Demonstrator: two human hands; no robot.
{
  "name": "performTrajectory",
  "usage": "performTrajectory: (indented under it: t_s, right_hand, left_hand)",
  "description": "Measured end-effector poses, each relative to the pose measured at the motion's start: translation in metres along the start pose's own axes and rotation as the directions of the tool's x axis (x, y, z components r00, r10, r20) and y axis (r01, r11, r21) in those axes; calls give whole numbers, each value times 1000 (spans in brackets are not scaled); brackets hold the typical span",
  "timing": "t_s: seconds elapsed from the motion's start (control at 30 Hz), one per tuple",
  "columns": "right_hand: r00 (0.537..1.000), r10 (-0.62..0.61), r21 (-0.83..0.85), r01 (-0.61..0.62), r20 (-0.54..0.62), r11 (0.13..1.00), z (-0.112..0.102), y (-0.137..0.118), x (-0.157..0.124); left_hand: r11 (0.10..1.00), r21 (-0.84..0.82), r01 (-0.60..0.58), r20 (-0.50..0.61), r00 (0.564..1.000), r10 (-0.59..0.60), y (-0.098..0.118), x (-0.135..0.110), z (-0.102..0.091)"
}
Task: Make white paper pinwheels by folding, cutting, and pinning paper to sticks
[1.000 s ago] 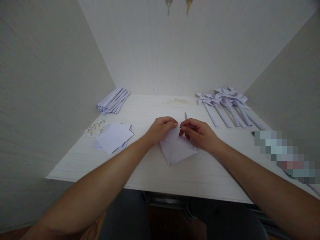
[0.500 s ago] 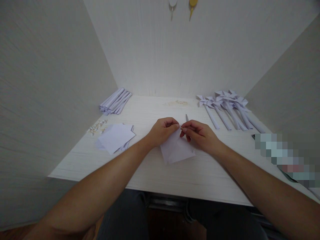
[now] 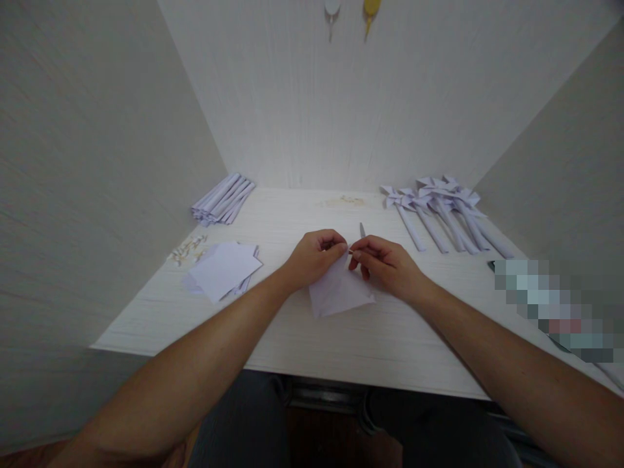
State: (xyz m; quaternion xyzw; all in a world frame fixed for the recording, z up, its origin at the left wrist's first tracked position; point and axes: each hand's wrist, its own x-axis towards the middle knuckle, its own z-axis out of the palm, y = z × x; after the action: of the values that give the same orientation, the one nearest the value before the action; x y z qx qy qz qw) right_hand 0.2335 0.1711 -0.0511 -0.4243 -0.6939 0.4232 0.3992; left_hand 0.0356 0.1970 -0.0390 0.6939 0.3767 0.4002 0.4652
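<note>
My left hand [image 3: 322, 257] is closed, thumb against fingers, on the upper corner of a white sheet of paper [image 3: 338, 292]. The sheet hangs down toward me, just above the table. Close beside it, my right hand [image 3: 383, 260] pinches a small thin stick [image 3: 351, 251] whose end points at the pinched corner. Whether the stick touches the paper is too small to tell. A grey pointed tip [image 3: 362, 229] shows behind the right hand; the rest of that object is hidden.
Left on the white table [image 3: 292, 344] are paper squares [image 3: 224, 270], small white-tipped pieces [image 3: 188, 248] and a pile of rolled paper tubes [image 3: 224, 200]. Several paper pinwheels [image 3: 448, 195] on tubes lie back right. A blurred-out object [image 3: 541, 299] sits at the right edge. Walls enclose the table.
The view has shifted slightly. The sheet has tilted a little under my left hand. Both hands keep nearly the same place and grip.
</note>
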Motion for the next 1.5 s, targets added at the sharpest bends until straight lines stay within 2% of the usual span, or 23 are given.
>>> performTrajectory:
  t_s: [0.43, 0.67, 0.8, 1.17, 1.5]
  right_hand:
    - [999, 49, -36, -50, -18, 998, 6, 4, 0]
    - [996, 39, -83, -46, -78, 996, 10, 7, -5]
    - [995, 36, -107, -45, -91, 993, 14, 10, -10]
    - [992, 38, -75, -47, -120, 996, 26, 4, -23]
    - [999, 29, 67, -27, -39, 997, 17, 10, -1]
  left_hand:
    - [976, 219, -13, 7, 1000, 12, -4, 0, 1]
    - [953, 293, -74, -38, 995, 88, -10, -5, 6]
    - [947, 315, -58, -49, 996, 77, -15, -12, 10]
    - [987, 162, 8, -124, 992, 12, -16, -24, 21]
    - [998, -33, 56, -73, 996, -59, -18, -8, 10]
